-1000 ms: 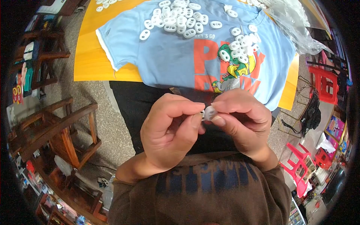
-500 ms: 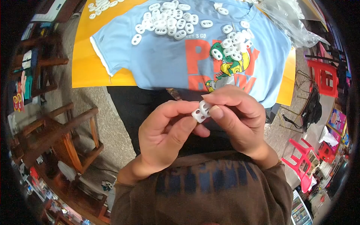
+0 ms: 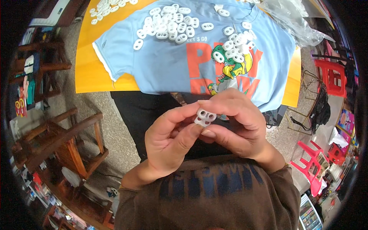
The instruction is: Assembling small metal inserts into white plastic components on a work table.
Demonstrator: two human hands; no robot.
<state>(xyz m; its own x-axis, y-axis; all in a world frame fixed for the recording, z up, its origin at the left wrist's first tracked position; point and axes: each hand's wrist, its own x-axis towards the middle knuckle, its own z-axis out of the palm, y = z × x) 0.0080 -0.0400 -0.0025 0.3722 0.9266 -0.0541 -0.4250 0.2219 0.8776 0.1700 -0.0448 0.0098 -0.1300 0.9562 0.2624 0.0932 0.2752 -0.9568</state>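
Observation:
Two small white plastic pieces, each oval with two holes, meet between my fingertips above my lap. The upper piece point(image 3: 207, 114) lies against the lower piece point(image 3: 201, 122), and its holes face up. My left hand point(image 3: 168, 140) is closed in a pinch on the lower one. My right hand point(image 3: 241, 124) is closed too, with fingers and thumb at the upper one. Whether the pieces are joined or only touching, I cannot tell. Beyond my hands, a light blue printed T-shirt point(image 3: 157, 73) carries a large heap of similar white pieces point(image 3: 172, 27) and a smaller heap point(image 3: 238, 45).
The T-shirt lies on a yellow-orange table point(image 3: 88, 73), with more white pieces point(image 3: 109, 8) at its far left. A clear plastic bag point(image 3: 295, 27) rests at the far right. Wooden chair point(image 3: 73, 149) stands left; red plastic stools point(image 3: 331, 78) stand right.
The upper piece has turned from tilted on edge to facing up over the lower one. My right hand has shifted slightly left, its thumb now lower.

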